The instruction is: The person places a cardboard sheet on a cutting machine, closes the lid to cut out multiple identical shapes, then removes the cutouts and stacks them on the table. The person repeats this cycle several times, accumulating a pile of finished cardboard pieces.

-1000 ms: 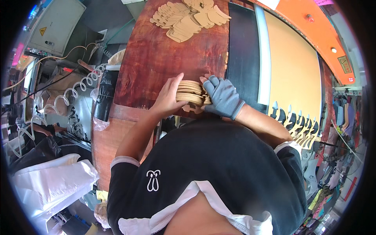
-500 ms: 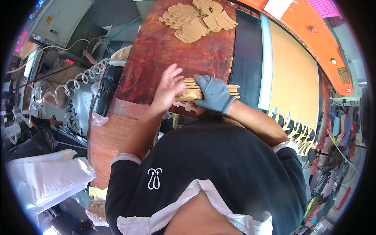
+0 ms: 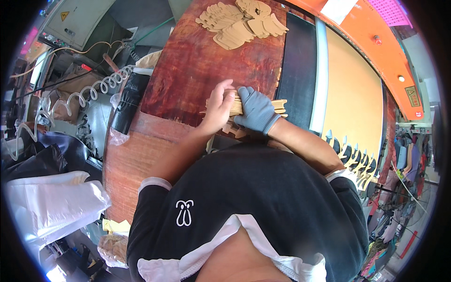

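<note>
A thick stack of tan cut-out sheet pieces [image 3: 237,104] stands on edge near the front edge of the dark red board, close to my chest. My right hand [image 3: 257,110], in a grey glove, is closed over the stack's middle. Bare, my left hand [image 3: 220,104] is wrapped round the stack's left end with its fingers bent over the top. The pieces stick out at the right beyond the glove and a little at the left. Notched tan edges [image 3: 233,130] show just below the hands. Both palms hide much of the stack.
A loose pile of tan cut-outs [image 3: 242,23] lies on the board's far end. To the right run a black strip [image 3: 300,70], a tan sheet [image 3: 352,84] and an orange machine beam [image 3: 380,51]. A coiled clear hose [image 3: 94,89] and black roll [image 3: 128,103] are at the left.
My left hand has come down from open, raised fingers to grip the left end of the stack. My right hand still holds the middle.
</note>
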Tool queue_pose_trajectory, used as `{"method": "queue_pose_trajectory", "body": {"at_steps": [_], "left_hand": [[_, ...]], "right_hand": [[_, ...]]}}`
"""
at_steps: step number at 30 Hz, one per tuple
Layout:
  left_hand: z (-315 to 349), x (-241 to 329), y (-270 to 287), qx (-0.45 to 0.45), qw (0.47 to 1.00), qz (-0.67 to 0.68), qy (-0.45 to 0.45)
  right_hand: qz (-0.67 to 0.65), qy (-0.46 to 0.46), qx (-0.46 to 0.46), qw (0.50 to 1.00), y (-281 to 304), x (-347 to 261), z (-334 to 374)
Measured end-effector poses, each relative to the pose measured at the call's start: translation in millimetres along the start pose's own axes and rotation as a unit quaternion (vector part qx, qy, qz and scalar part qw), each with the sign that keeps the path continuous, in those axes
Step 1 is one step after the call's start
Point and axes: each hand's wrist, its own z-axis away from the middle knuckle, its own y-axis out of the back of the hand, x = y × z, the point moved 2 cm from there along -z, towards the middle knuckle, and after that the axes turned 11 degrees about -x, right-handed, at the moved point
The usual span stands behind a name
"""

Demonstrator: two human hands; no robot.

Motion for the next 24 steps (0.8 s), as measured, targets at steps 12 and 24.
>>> {"method": "queue_pose_trajectory", "body": {"at_steps": [12, 24], "left_hand": [[1.1, -5.4, 63.7, -0.038, 0.841, 0.534, 0.075], [15.4, 5.9, -28.2, -0.06, 0.94, 0.318, 0.113]], "right_hand": [[-0.597, 0.147, 0.054, 0.787, 73.2, 14.5, 26.6], [-0.761, -0.113, 0.053, 0.636, 1.7, 40.1, -7.8]]}}
